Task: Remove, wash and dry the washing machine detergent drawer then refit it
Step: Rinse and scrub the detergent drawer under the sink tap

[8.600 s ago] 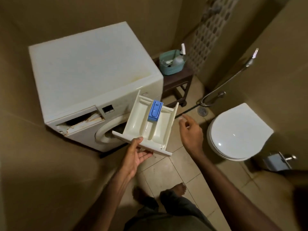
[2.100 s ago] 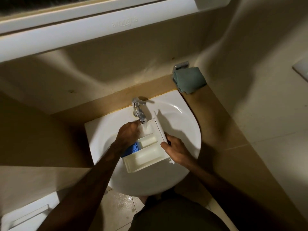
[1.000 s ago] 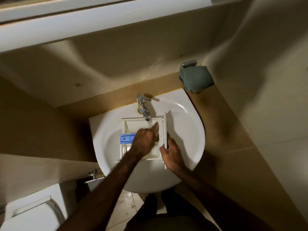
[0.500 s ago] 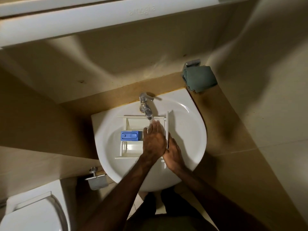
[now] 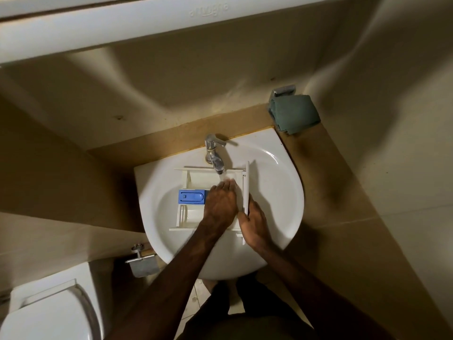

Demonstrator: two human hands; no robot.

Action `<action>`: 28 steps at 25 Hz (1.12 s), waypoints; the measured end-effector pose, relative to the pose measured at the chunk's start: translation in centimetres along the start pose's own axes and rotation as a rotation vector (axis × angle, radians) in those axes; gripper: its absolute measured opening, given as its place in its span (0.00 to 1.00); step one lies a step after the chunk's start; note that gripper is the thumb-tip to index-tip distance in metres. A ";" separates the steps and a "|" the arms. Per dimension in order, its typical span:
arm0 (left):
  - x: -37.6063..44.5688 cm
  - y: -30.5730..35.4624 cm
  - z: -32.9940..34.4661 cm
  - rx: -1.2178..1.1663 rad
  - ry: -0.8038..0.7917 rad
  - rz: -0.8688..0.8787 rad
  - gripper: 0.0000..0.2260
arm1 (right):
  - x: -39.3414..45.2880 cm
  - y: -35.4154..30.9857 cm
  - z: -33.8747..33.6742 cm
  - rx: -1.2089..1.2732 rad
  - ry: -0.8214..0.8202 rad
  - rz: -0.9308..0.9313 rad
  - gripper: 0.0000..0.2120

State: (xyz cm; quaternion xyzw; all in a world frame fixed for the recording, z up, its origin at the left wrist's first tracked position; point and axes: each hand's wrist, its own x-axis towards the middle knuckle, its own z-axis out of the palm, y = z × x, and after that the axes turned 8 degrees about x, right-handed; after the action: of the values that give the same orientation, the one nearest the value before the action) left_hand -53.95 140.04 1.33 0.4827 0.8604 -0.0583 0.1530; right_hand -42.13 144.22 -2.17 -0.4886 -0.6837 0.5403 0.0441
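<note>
Head view looks straight down on the white plastic detergent drawer with its blue siphon cap [image 5: 210,196], which lies open side up in the round white ceramic basin [image 5: 282,192]. Taking the chrome tap [image 5: 214,155] as the landmark: the drawer's long axis runs crosswise below the spout, front panel to the tap's right and standing on edge, blue cap to the tap's lower left. Water falls from the spout into the compartment directly beneath it. The left hand [image 5: 221,204] lies flat in that compartment, fingers straight and pointing up toward the stream, gripping nothing. The right hand [image 5: 253,223], lower right of the tap, has its grip closed round the near end of the front panel, steadying the drawer. The left hand is nearer the unwashed compartments by the blue cap, so rubbing likely carries leftward from the tap.
</note>
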 end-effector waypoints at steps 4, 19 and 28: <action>0.1 -2.6 -0.7 0.090 0.101 0.067 0.18 | -0.2 0.0 0.1 0.011 -0.003 -0.005 0.39; -0.5 -7.9 0.9 -0.204 0.282 0.158 0.19 | -0.7 -0.8 -1.0 -0.092 -0.012 -0.036 0.41; -1.2 -7.0 2.2 -0.332 0.281 0.171 0.24 | 0.1 -0.7 -2.5 -0.127 -0.032 -0.030 0.42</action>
State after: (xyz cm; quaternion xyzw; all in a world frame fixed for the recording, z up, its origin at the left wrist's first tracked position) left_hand -58.87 134.81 -0.68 0.5256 0.8269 0.1649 0.1132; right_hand -41.10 146.06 -0.63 -0.4713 -0.7246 0.5027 0.0103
